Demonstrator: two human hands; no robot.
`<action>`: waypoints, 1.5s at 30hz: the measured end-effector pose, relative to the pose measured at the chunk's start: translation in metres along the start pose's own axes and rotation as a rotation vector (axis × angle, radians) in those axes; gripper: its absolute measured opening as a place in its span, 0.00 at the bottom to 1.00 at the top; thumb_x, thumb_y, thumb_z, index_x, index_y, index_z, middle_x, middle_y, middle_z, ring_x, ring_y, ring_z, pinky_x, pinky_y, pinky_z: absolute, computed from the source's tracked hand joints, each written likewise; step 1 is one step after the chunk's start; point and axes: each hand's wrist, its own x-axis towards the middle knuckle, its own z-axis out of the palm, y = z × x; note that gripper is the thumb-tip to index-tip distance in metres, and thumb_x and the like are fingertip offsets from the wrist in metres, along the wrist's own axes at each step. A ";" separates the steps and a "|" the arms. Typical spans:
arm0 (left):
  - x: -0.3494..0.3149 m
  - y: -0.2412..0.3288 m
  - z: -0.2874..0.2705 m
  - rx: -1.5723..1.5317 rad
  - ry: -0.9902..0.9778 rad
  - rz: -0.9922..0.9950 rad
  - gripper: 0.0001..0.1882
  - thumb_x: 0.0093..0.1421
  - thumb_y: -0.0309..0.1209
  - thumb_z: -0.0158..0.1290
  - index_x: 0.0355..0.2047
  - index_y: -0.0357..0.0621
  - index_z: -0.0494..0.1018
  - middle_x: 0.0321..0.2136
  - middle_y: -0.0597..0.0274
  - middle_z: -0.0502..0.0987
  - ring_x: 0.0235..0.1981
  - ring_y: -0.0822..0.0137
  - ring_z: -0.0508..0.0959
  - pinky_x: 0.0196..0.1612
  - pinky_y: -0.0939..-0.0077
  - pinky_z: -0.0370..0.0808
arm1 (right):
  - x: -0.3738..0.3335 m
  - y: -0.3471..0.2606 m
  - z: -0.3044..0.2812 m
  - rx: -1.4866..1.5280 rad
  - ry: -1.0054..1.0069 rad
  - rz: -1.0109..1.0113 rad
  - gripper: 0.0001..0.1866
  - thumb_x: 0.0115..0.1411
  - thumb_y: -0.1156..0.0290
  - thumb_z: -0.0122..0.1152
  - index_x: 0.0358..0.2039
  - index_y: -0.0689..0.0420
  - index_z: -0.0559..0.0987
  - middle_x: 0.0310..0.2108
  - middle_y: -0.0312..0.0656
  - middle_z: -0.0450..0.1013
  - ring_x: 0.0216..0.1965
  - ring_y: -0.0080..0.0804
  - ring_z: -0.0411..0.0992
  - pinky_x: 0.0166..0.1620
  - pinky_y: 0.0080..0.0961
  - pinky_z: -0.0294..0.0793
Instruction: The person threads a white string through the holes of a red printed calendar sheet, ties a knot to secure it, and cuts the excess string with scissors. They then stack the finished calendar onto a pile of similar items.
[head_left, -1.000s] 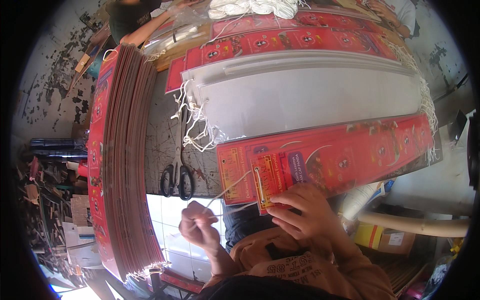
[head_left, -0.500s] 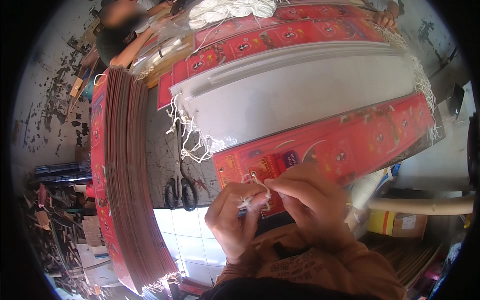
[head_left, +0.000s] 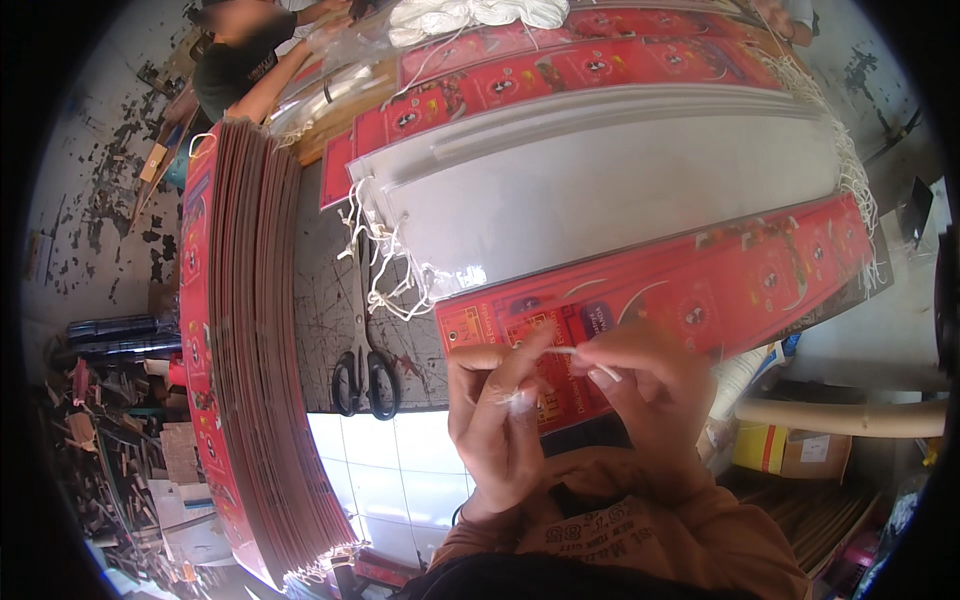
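A long red printed card strip point(head_left: 700, 285) lies slanted across the front of the table, its near end under my hands. My left hand point(head_left: 497, 420) pinches a frayed end of white string point(head_left: 560, 352) at that end of the strip. My right hand point(head_left: 645, 395) pinches the same string a little to the right. The string runs short and taut between the two hands, over the strip's corner.
Black-handled scissors point(head_left: 365, 350) lie on the table left of my hands. A tall stack of red strips point(head_left: 245, 340) stands on edge at the left. A white sheet pile point(head_left: 620, 175) with string loops point(head_left: 390, 275) and more red strips point(head_left: 560, 70) lie behind. Another person point(head_left: 240, 60) sits at far left.
My left hand rose from below the table edge to meet my right hand at the strip's end. Both now pinch the string there. The view shifted slightly.
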 end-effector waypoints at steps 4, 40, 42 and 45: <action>-0.001 -0.001 -0.005 0.085 -0.008 0.021 0.18 0.52 0.21 0.53 0.46 0.36 0.71 0.28 0.61 0.72 0.28 0.72 0.72 0.31 0.79 0.69 | 0.004 0.000 -0.007 -0.003 -0.093 -0.116 0.12 0.45 0.85 0.60 0.33 0.62 0.78 0.28 0.44 0.75 0.28 0.29 0.73 0.29 0.19 0.71; 0.002 -0.006 0.013 0.266 -0.003 0.386 0.22 0.41 0.18 0.61 0.39 0.38 0.69 0.24 0.60 0.77 0.24 0.68 0.76 0.28 0.79 0.70 | 0.008 -0.001 -0.014 0.047 -0.064 0.075 0.09 0.45 0.80 0.64 0.30 0.57 0.81 0.23 0.35 0.70 0.22 0.18 0.66 0.22 0.14 0.62; 0.000 -0.008 0.016 0.264 0.066 0.401 0.21 0.40 0.18 0.62 0.37 0.40 0.72 0.25 0.62 0.77 0.22 0.69 0.75 0.26 0.79 0.68 | 0.007 -0.001 -0.013 0.002 -0.066 0.076 0.09 0.45 0.80 0.64 0.30 0.57 0.81 0.23 0.35 0.69 0.22 0.18 0.66 0.22 0.14 0.61; -0.002 -0.010 0.017 0.281 0.103 0.435 0.23 0.39 0.18 0.62 0.38 0.39 0.71 0.26 0.62 0.77 0.22 0.69 0.74 0.26 0.79 0.68 | 0.003 0.003 -0.013 -0.029 -0.045 0.032 0.10 0.45 0.80 0.64 0.31 0.57 0.81 0.24 0.34 0.69 0.23 0.18 0.66 0.22 0.14 0.61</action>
